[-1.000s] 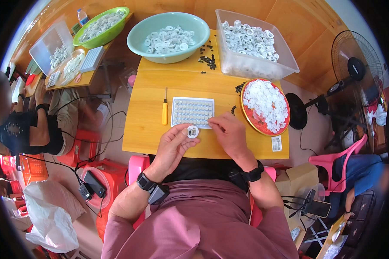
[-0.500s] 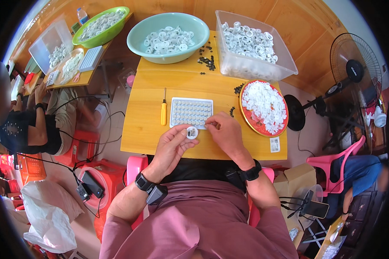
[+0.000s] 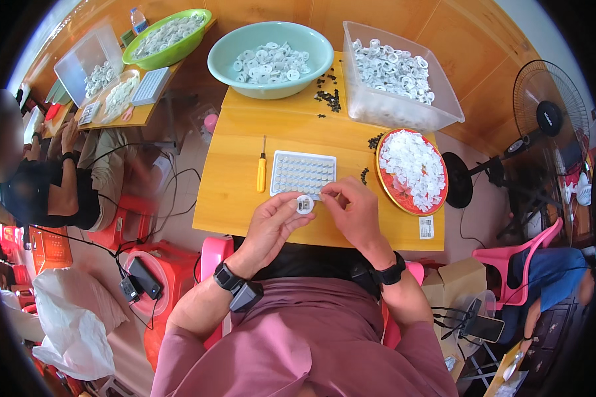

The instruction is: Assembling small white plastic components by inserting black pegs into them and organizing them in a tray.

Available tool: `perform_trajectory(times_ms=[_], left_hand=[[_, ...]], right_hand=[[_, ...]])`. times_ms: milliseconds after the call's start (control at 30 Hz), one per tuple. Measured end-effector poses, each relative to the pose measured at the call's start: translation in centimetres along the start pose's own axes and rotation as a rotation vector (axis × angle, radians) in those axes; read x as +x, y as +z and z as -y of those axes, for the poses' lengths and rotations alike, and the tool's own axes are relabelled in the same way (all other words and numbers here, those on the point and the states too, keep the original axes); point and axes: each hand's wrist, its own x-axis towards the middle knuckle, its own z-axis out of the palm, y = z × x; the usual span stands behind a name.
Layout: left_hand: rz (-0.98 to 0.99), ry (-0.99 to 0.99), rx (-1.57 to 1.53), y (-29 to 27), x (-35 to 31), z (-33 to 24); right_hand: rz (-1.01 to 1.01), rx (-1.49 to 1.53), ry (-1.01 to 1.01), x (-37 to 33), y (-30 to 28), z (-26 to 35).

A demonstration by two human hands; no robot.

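My left hand [image 3: 271, 225] pinches a small round white plastic part [image 3: 304, 204] between thumb and fingers, its face with a dark and metallic middle turned up. Just right of it, my right hand [image 3: 352, 210] has thumb and forefinger pressed together by the near right corner of a white tray [image 3: 272, 192]. Whatever those fingertips hold is too small to make out. Rows of round silvery pieces [image 3: 302, 173] fill the tray, which lies flat on the yellow table [image 3: 232, 145]. To its left lies a screwdriver [image 3: 261, 173] with a yellow handle.
At the back stand a pale green basin [image 3: 218, 63] and a clear bin [image 3: 404, 119], both holding round white parts. A red plate [image 3: 385, 182] of small white pieces sits at right, near scattered black bits [image 3: 328, 99]. A fan [image 3: 546, 119] stands beyond the table.
The whole view has shifted slightly, moving the table rightward in the picture. My right fingertips have come a little closer to the round white part, which stays in my left hand.
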Motion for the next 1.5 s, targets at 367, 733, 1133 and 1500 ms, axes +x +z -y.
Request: perform_trajectory(times_ms=[367, 733, 1133, 1500], left_hand=[[0.029, -0.006, 0.028, -0.2, 0.0, 0.2], [0.018, 0.033, 0.078, -0.3, 0.0, 0.7], [-0.021, 0.078, 0.127, -0.2, 0.3, 1.3], [-0.049, 0.165, 0.197, 0.1, 0.1, 1.9]], right_hand=[[-0.154, -0.378, -0.743, -0.7, 0.8, 0.6], [-0.094, -0.324, -0.643, -0.9, 0.8, 0.7], [-0.082, -0.297, -0.505, -1.0, 0.9, 0.7], [-0.099, -0.357, -0.596, -1.2, 1.1, 0.4]])
